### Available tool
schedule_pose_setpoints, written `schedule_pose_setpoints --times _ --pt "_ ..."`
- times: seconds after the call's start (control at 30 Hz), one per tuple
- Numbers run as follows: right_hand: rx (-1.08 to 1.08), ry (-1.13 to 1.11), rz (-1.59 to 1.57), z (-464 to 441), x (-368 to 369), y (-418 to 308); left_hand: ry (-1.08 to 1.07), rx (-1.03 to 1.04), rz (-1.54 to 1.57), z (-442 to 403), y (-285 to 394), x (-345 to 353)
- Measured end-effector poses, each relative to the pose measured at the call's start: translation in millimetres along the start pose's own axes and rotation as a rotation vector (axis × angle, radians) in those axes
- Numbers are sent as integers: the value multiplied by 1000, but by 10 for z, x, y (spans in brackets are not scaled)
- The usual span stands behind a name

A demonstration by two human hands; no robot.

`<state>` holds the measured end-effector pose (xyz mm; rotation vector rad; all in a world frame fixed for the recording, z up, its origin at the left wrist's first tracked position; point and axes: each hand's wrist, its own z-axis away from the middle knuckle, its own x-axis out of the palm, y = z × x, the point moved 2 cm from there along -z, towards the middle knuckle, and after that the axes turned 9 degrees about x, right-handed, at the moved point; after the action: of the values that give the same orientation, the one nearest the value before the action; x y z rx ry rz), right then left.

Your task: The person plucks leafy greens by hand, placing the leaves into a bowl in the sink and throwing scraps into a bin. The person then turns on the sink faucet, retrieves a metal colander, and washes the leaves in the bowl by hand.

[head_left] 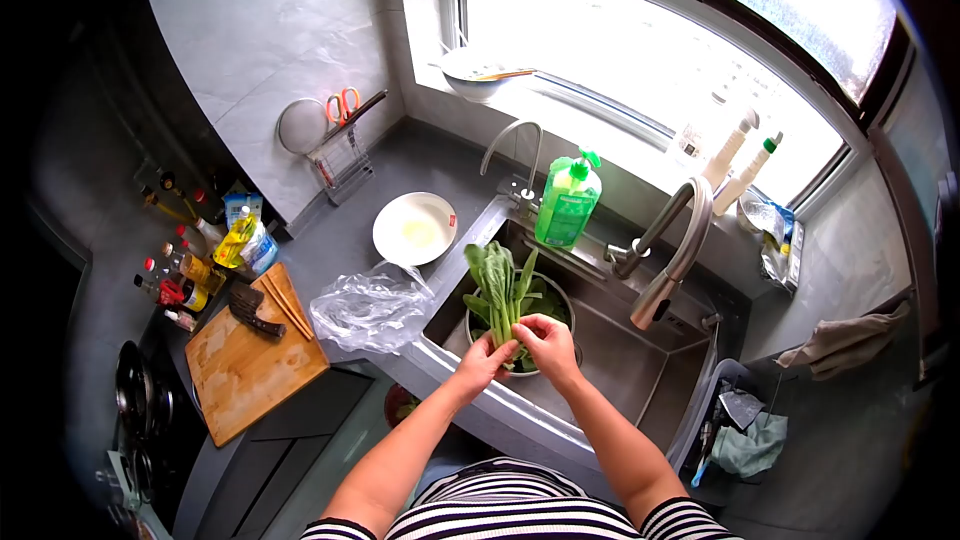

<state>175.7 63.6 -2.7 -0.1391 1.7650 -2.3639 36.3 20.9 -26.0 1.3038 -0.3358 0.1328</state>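
Note:
Both of my hands meet over the sink point(640, 380), closed around the stems of a bunch of leafy greens point(497, 285). My left hand point(485, 360) grips the stems near their lower end. Close beside it, my right hand point(547, 345) pinches the same stems from the right. The leaves point away from me, toward the window. Beneath the bunch, a round metal pot point(571, 312) in the sink's left part holds more green leaves. My hands and the bunch hide part of it.
A curved faucet point(690, 230) arches over the sink's right side. Behind the sink stands a green soap bottle point(568, 205). A white plate point(414, 228) and a crumpled plastic bag point(370, 308) lie on the left counter, near a wooden cutting board point(250, 375). A bin point(715, 390) is at right.

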Motion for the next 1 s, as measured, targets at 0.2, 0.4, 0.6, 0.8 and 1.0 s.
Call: schedule_pose_setpoints --times 0.2,0.4,0.6,0.8,1.0 --pt "50 15 -161 -51 -2 157 55 -14 28 -99 -268 -56" --pt "184 -30 -228 -147 -34 360 11 -18 90 -83 -268 10" --pt "347 -37 -137 -377 -314 464 19 -41 358 -22 -241 131" --pt "10 82 426 -354 -396 384 -73 -81 492 -20 -192 45" --pt "71 -169 47 -180 -155 196 3 -33 43 -55 -263 102"
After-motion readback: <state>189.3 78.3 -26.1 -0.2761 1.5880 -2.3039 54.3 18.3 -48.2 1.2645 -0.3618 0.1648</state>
